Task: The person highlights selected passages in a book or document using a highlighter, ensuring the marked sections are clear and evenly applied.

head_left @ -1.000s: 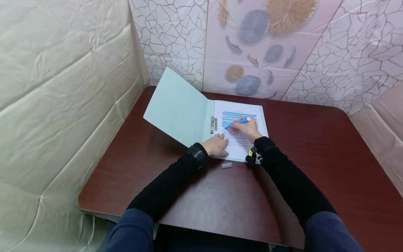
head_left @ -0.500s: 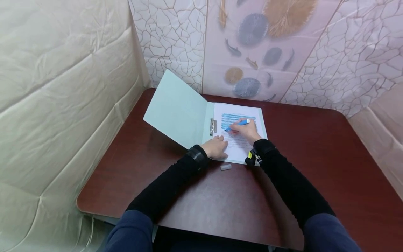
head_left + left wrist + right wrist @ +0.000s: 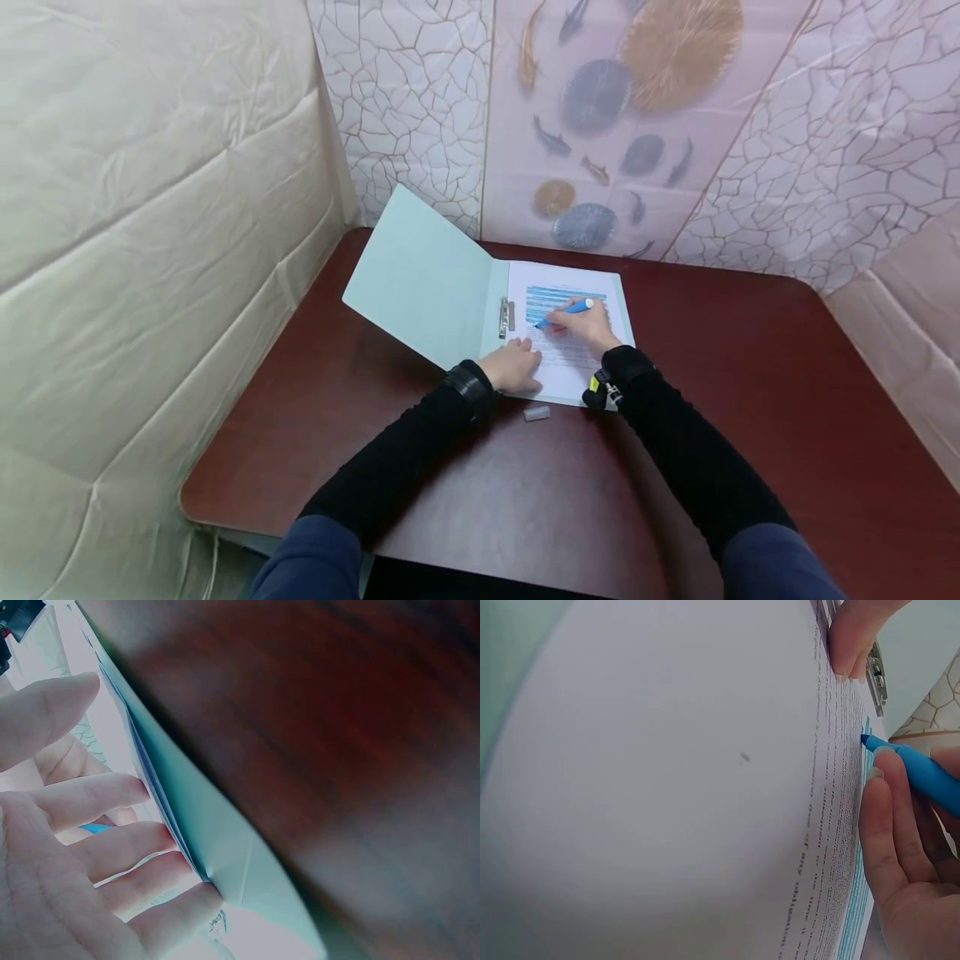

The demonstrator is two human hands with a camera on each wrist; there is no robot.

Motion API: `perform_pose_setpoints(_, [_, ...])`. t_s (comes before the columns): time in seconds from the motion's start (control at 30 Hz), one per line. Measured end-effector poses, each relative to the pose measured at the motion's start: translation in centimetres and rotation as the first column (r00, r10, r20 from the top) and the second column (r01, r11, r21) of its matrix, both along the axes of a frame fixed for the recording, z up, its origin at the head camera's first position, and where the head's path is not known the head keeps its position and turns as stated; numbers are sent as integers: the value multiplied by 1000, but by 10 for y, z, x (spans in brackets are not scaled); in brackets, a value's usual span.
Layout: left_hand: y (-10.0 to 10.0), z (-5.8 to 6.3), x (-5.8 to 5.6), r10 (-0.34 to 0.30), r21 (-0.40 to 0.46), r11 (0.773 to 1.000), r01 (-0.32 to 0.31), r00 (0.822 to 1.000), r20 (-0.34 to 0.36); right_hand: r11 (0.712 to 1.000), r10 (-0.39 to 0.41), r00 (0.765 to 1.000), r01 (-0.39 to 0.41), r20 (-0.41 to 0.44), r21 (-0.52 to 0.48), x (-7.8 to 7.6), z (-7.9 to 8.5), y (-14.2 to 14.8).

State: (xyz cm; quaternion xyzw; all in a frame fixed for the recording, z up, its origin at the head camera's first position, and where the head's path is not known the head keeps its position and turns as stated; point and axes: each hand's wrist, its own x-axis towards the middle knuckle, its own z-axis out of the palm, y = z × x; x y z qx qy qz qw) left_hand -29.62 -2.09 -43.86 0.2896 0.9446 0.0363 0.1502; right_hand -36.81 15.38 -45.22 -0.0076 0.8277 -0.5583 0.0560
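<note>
A pale green folder (image 3: 420, 279) lies unfolded on the table, its left cover raised at an angle. Inside is a printed sheet (image 3: 561, 382) with blue-highlighted lines (image 3: 853, 930) across its upper text. My right hand (image 3: 588, 327) pinches a blue highlighter (image 3: 922, 769) between thumb and fingers. Its dark tip meets the page at the left end of the lines, as far as the right wrist view shows. My left hand (image 3: 513, 367) rests on the sheet's lower left with fingers spread, near the folder's edge. A greyish translucent cap (image 3: 536, 413) lies just in front of the folder.
A metal clip (image 3: 503, 318) sits along the folder's spine. The dark red-brown table (image 3: 750, 400) extends on both sides, with patterned wall coverings (image 3: 420, 108) behind it and a quilted cream panel (image 3: 165, 208) at the left.
The head view has tilted up a little, so everything sits lower in it. Both hands stay nearly in place on the sheet; the highlighter tip remains near the lines' left end.
</note>
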Motion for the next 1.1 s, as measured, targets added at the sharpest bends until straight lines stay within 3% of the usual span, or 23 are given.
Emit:
perform_pose_setpoints(0.4, [2,-10,9,22,-4,1000,-22,999,23,999,-7,999,5,38,35,8,-12,3])
perform_pose_setpoints(1.1, [4,3,4,23,-14,1000,-23,1000,-10,997,-23,1000,23,5,69,2,4,3])
